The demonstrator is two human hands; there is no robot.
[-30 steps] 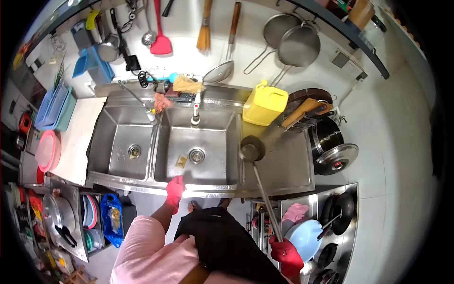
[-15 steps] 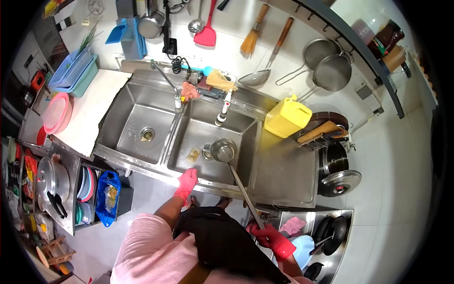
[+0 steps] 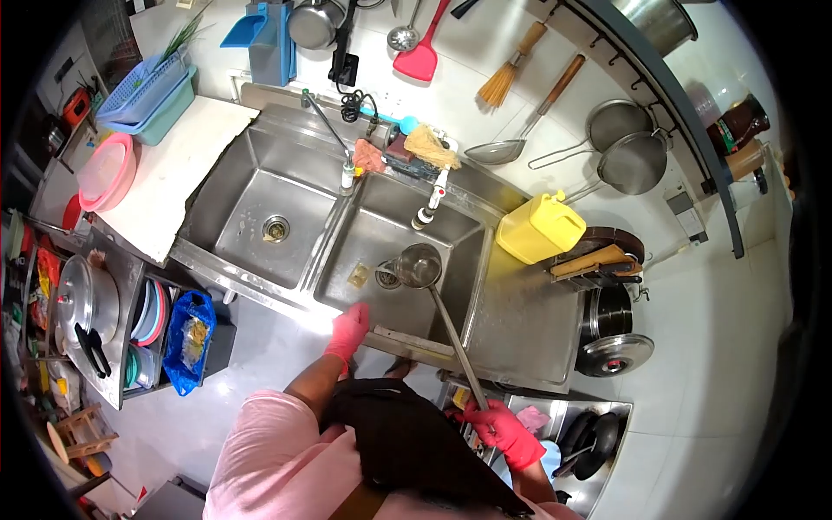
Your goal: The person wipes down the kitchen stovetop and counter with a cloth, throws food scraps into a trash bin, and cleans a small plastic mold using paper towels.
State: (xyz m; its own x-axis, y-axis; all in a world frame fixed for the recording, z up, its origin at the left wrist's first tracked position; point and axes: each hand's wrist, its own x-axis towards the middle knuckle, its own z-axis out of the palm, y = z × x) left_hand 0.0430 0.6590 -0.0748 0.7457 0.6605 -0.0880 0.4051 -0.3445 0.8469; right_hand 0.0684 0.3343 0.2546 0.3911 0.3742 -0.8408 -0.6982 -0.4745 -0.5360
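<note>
Long-handled round grey metal ladle point(image 3: 419, 267), bowl over right-hand stainless-steel sink basin point(image 3: 371, 232), handle crossing its front rim; probably stiff, bowl-heavy, slippery if wet; best gripped along shaft. Red-gloved right hand point(image 3: 510, 435): fingers wrapped round handle. Red-gloved left hand point(image 3: 350, 331): fingers curled, contents unclear. More room left of bowl

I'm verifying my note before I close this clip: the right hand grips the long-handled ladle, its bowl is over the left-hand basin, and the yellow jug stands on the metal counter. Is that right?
The basin is wrong: the head view shows the bowl of the long-handled ladle over the right-hand basin. The right hand does grip it, and the yellow jug does stand on the metal counter.
</note>
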